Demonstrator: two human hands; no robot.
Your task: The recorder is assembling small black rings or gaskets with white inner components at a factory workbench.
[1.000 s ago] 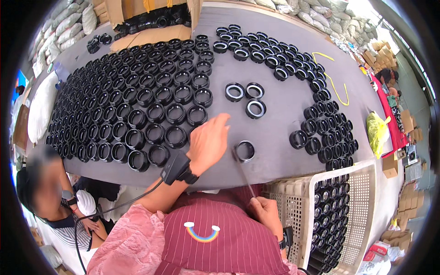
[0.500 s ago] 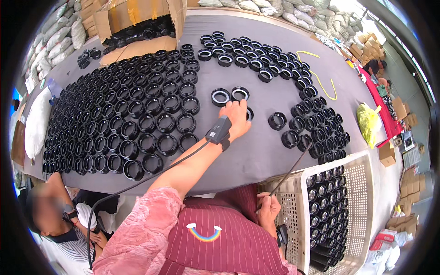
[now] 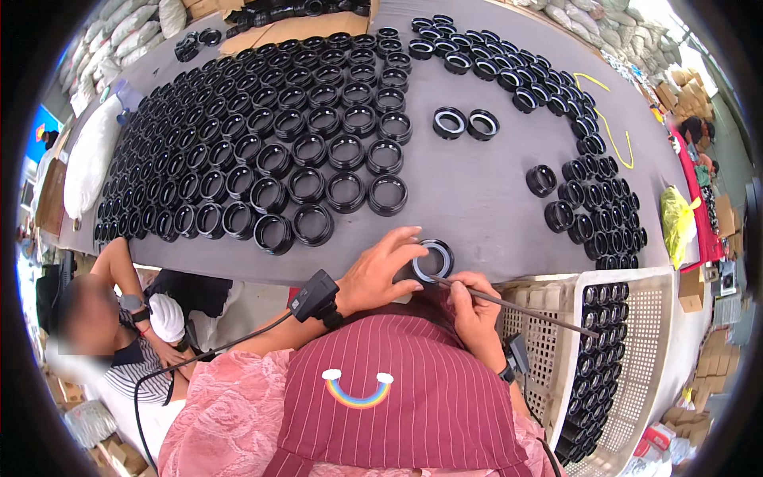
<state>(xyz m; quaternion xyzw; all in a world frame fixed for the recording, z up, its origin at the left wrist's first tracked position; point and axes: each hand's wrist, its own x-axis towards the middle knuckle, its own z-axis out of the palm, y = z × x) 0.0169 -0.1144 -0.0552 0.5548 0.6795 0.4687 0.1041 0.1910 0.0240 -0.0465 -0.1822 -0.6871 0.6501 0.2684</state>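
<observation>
Left hand [image 3: 380, 270] grips round black ring [image 3: 433, 260]; right hand [image 3: 470, 306] seemingly probes with thin rod [image 3: 517, 304].

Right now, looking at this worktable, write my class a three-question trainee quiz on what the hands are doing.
1. True or false: the left hand holds a black ring at the table's near edge.
2. What does the right hand grip? A) thin rod B) yellow bag C) cardboard box
3. Fill in: the white crate holding more rings stands on the person's ___ side.

Key: 1 true; 2 A, the thin rod, tip at the ring; 3 right.
</observation>
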